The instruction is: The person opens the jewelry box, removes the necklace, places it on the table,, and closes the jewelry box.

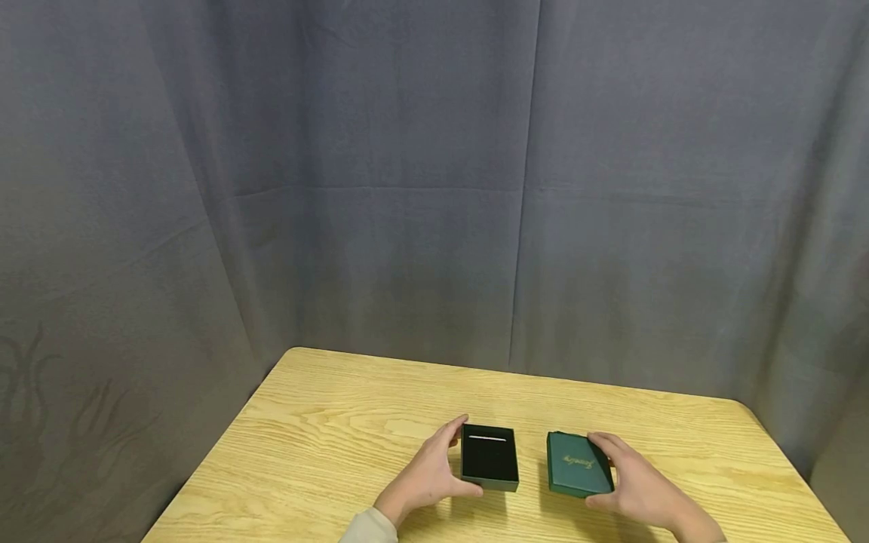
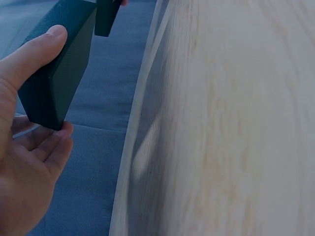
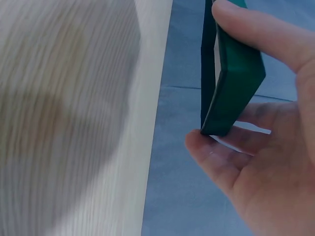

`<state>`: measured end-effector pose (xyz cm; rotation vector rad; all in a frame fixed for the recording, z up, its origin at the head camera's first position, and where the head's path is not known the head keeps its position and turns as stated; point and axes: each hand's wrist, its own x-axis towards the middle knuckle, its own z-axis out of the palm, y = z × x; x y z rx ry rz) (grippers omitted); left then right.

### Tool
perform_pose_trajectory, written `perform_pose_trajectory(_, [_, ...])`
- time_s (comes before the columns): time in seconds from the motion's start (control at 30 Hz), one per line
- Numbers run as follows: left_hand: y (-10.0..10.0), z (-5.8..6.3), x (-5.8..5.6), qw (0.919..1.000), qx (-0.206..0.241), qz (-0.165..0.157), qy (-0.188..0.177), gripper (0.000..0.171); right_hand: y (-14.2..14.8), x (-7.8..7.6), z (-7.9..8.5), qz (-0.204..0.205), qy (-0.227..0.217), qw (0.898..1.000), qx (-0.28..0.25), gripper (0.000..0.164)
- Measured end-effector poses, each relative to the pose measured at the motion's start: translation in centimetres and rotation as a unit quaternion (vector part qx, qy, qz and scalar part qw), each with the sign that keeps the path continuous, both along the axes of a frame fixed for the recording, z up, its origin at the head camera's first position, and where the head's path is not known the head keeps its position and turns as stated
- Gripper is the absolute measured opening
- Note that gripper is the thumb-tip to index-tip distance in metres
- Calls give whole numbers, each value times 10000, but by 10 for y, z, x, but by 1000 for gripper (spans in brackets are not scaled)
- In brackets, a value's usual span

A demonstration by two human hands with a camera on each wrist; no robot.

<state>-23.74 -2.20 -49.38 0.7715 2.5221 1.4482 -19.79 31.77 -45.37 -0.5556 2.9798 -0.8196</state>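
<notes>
My left hand (image 1: 429,469) grips the bottom half of a small green jewelry box (image 1: 489,456), thumb on the near edge and fingers at the far edge. Its black insert faces up, with a pale strip or slit near the far side. To the right, my right hand (image 1: 637,483) holds the green box lid (image 1: 579,464) by its near and far edges; gold lettering shows on top. The two parts are apart. Both look raised off the table: the left wrist view shows a gap under the box base (image 2: 59,64), and the right wrist view shows the lid's hollow underside (image 3: 236,73).
A light wood-grain table (image 1: 353,400) lies beneath both hands, with their shadows on it. Grey-blue curtains (image 1: 407,226) hang behind the table's far edge and along its sides.
</notes>
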Motion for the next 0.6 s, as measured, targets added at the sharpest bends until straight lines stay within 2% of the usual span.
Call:
perform_pose_trajectory(0.23, [0,1,1,10000,20,34,-70,100,7,-1,-2,-31,-279,9996,92,99])
perform_pose_trajectory(0.6, [-2,1,1,9999,-47,-22,-143,101,17,2,-5,-24,-419,9990,166,97])
